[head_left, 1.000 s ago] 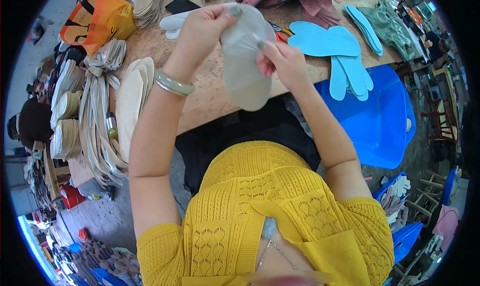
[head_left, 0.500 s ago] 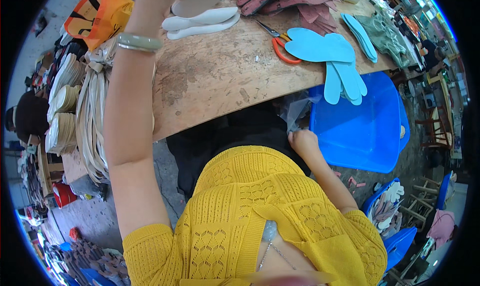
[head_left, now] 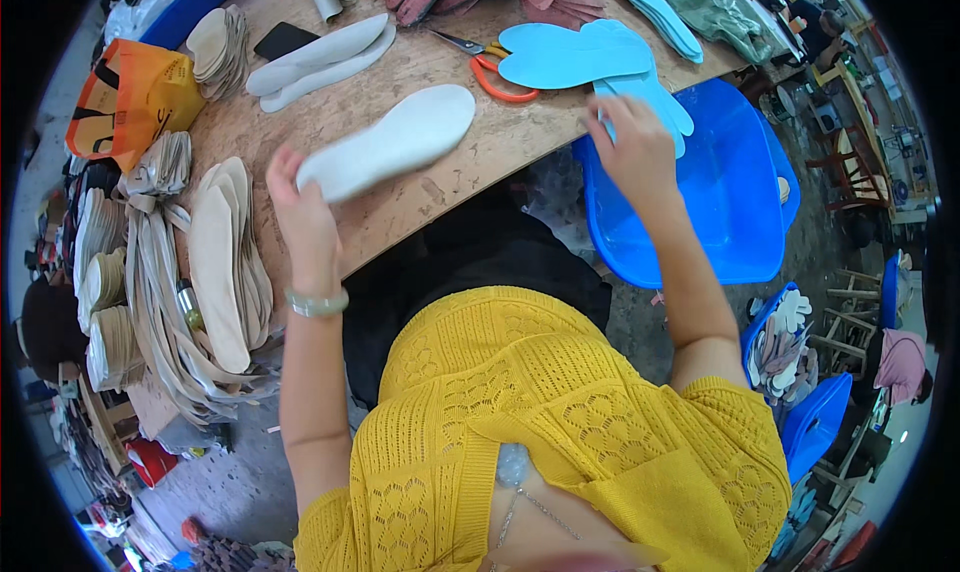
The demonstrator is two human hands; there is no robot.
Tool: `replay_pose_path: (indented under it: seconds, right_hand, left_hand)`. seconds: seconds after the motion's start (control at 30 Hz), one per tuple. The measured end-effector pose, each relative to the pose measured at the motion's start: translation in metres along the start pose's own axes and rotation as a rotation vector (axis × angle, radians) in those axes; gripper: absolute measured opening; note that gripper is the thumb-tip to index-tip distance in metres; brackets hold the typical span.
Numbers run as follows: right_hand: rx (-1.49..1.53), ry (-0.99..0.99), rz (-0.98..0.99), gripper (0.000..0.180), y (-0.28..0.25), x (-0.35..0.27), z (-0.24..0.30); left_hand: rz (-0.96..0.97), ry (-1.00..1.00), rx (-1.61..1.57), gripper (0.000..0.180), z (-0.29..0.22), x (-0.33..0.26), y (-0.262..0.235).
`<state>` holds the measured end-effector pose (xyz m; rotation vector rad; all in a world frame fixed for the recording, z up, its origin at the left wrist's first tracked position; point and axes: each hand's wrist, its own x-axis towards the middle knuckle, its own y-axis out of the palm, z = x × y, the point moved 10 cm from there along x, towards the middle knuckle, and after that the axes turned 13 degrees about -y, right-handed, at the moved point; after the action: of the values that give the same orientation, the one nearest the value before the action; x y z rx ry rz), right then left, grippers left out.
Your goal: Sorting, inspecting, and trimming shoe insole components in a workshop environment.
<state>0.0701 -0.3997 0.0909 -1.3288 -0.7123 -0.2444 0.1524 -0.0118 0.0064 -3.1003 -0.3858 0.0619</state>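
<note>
Seen from above, my left hand (head_left: 303, 212) held a white insole (head_left: 395, 144) by one end, the thumb and fingers closed on it. The insole slanted up to the right above the front part of a wooden tabletop (head_left: 500, 142); I cannot tell whether it rested on the wood. My right hand (head_left: 638, 147), slightly blurred, was over the near end of the light blue insoles (head_left: 575, 57) at the table's edge, thumb and fingers loosely parted; whether they touched the pile I cannot tell. Orange-handled scissors (head_left: 480, 48) lay just left of that pile. A blue tub (head_left: 700, 212) stood below the table's edge, on the right. Beyond my left hand lay cream insoles (head_left: 220, 252), fanned, and an orange bag (head_left: 140, 102) farther back.
</note>
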Motion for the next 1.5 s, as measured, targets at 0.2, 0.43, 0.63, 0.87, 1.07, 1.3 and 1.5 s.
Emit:
replay_pose_path:
  seconds: [0.2,0.43,0.63,0.87,1.07,1.3,1.5]
  right_hand:
    - [-0.346,-0.291,0.180,0.051,0.067,0.038,-0.028]
    - [-0.134,-0.121,0.292,0.033,0.073,0.056,-0.052]
    - [-0.456,-0.224,-0.417,0.027,-0.060,0.086,-0.048]
    - [-0.111,-0.411,-0.118,0.017,0.025,0.083,0.009]
    - [-0.093,-0.200,-0.406,0.018,-0.005,0.069,-0.009]
    - [1.230,0.261,-0.777,0.035,-0.013,0.051,0.019]
    - [1.688,0.681,-0.124,0.065,0.092,0.012,0.105]
  left_hand:
    - [-0.173,0.327,0.733,0.053,-0.027,-0.077,-0.021]
    - [0.165,0.536,1.218,0.059,-0.016,-0.109,0.052]
    - [0.327,0.583,1.295,0.060,-0.008,-0.107,0.052]
    - [0.314,0.506,0.890,0.059,-0.035,-0.101,0.061]
    - [0.411,0.470,0.763,0.053,-0.031,-0.100,0.076]
    - [0.409,0.023,-0.022,0.067,-0.035,-0.096,0.062]
    - [0.466,-0.591,-0.197,0.034,0.032,-0.127,0.004]
